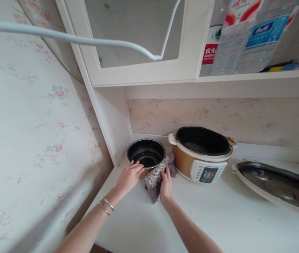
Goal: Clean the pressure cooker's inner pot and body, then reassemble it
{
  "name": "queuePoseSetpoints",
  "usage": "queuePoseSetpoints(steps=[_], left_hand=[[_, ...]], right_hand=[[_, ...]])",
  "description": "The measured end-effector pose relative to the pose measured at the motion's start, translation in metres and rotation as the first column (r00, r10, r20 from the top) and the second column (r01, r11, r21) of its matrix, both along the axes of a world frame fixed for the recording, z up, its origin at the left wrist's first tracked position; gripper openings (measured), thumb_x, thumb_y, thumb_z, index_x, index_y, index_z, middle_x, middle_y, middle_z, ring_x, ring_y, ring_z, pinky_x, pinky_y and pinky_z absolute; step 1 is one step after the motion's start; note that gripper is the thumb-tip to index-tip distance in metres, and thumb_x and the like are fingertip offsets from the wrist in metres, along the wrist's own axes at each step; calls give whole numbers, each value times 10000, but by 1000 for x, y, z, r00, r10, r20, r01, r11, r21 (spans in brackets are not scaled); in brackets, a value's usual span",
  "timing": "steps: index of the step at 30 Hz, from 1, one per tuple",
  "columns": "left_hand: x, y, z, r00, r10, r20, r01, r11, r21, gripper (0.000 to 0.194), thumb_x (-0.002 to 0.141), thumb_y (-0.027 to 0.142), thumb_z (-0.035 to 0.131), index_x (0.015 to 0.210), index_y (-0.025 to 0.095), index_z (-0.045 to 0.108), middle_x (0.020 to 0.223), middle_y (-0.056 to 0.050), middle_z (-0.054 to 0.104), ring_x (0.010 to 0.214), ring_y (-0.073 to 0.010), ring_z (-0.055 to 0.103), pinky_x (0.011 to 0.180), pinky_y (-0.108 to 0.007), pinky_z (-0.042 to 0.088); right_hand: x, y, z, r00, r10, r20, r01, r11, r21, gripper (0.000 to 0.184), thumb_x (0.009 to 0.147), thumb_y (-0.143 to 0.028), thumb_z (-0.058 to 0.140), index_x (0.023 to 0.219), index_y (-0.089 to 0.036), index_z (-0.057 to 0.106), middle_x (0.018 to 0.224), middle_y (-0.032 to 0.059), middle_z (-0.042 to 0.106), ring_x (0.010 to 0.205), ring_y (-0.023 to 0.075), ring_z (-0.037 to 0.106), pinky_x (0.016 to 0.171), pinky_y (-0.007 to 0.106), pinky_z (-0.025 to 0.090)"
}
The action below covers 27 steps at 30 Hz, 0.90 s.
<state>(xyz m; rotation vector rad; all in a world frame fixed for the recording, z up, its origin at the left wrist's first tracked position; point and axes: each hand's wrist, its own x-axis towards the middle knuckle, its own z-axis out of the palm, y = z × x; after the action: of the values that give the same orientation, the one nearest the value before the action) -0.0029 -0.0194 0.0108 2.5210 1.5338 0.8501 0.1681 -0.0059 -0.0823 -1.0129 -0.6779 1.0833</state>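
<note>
A black inner pot (146, 153) stands on the white counter (218, 214) in the back left corner. My left hand (129, 177), with thin bracelets on its wrist, rests its fingers against the pot's near rim and side. Pressed to the pot's right side is a grey patterned cloth (157, 175), which my right hand (166, 186) holds with closed fingers. Just right of the cloth sits a gold and white electric cooker (201, 154), open, its dark bowl showing.
The cooker's lid (276, 186) lies on the counter at the right. A white cabinet with a glass door (139, 42) hangs above, and an open shelf (257, 75) holds plastic bottles and cartons. Floral wallpaper covers the left wall (28, 133). A white cable (73, 38) crosses the top.
</note>
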Motion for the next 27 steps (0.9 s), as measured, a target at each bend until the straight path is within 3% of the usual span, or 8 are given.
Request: queuePoseSetpoints(steps=[2, 4, 8, 12, 16, 23, 27], left_hand=[[4, 0, 10, 991, -130, 25, 131, 991, -42, 361, 977, 348, 363, 1198, 238, 626, 1243, -33, 634, 1185, -174, 563, 1124, -381, 330], [-8, 9, 22, 984, -169, 45, 172, 982, -71, 389, 979, 367, 343, 1247, 241, 596, 1347, -26, 552, 1233, -161, 520, 1112, -354, 348], [-58, 42, 29, 999, 35, -33, -38, 996, -78, 463, 967, 424, 331, 1307, 198, 548, 1424, -49, 465, 1345, -197, 380, 1142, -402, 275], [-89, 53, 12, 989, 88, -120, -109, 978, -180, 479, 960, 457, 322, 1291, 213, 568, 1452, -48, 419, 1308, -222, 432, 1111, -390, 321], [-78, 40, 4, 988, 105, -112, -121, 983, -141, 495, 969, 466, 293, 1274, 207, 585, 1448, -72, 421, 1223, -212, 529, 1062, -342, 391], [-25, 13, 10, 940, 270, -211, -273, 962, 14, 442, 966, 455, 336, 1136, 231, 677, 1326, -97, 559, 1063, -267, 639, 863, -381, 535], [-21, 5, 17, 948, 192, -253, -205, 979, -24, 453, 971, 458, 320, 1250, 242, 605, 1137, -90, 684, 946, -253, 686, 826, -377, 547]], right_hand=[[1, -2, 2, 1000, 0, -4, 0, 1000, 11, 582, 811, -380, 517, 1379, -264, 458, 1471, -34, 391, 1379, 184, 295, 1149, 346, 177], [5, -1, 7, 1000, 2, -10, -2, 1000, 16, 573, 807, -375, 519, 1368, -262, 475, 1463, -32, 404, 1375, 187, 304, 1148, 346, 182], [18, 8, 22, 998, 57, -18, -57, 998, -1, 554, 809, -389, 526, 1351, -280, 499, 1444, -36, 431, 1357, 195, 345, 1145, 349, 204], [22, 13, 25, 996, 84, -14, -84, 996, -9, 555, 809, -389, 533, 1348, -257, 511, 1426, -13, 458, 1353, 219, 355, 1148, 357, 204], [12, 4, 14, 995, 85, -44, -86, 996, -20, 577, 813, -404, 537, 1370, -262, 479, 1456, -24, 414, 1374, 211, 317, 1153, 370, 189], [-11, -20, -4, 994, 105, -43, -105, 994, 6, 614, 828, -414, 553, 1412, -305, 401, 1496, -46, 342, 1392, 187, 275, 1150, 360, 184], [4, -9, 2, 997, 64, -32, -64, 998, 2, 596, 835, -439, 546, 1401, -303, 419, 1484, -48, 366, 1389, 183, 282, 1150, 356, 178]])
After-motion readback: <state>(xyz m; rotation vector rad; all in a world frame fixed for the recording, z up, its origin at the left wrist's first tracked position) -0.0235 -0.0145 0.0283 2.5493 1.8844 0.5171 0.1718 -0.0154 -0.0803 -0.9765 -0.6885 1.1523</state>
